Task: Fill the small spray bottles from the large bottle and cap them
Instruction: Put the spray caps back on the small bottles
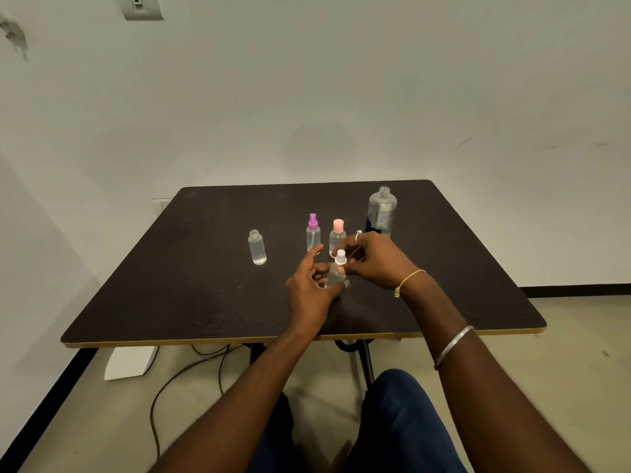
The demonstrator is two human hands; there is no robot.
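Four small bottles plus one big bottle (382, 211) on a dark table (170, 295). Big bottle at far right, upright, uncapped, mostly clear. Open bottle (257, 247) standing alone at left, no cap on, liquid inside; cap for it not spotted. Purple-top bottle (313, 233) and pink-cap bottle (337, 237) mid-table, just beside each other, both closed. White-cap bottle (336, 271) in front of those, near centre, tilted a little, in both hands. Left hand (309, 295) wrapped loosely round the body, index finger sticking out free. Right hand (374, 259) pinched on the white cap from above, fingers curled closed. Step in hand, by the look: capping this bottle, probably twisting the sprayer tight. Next likely needs setting it down upright, then capping the open one at left.
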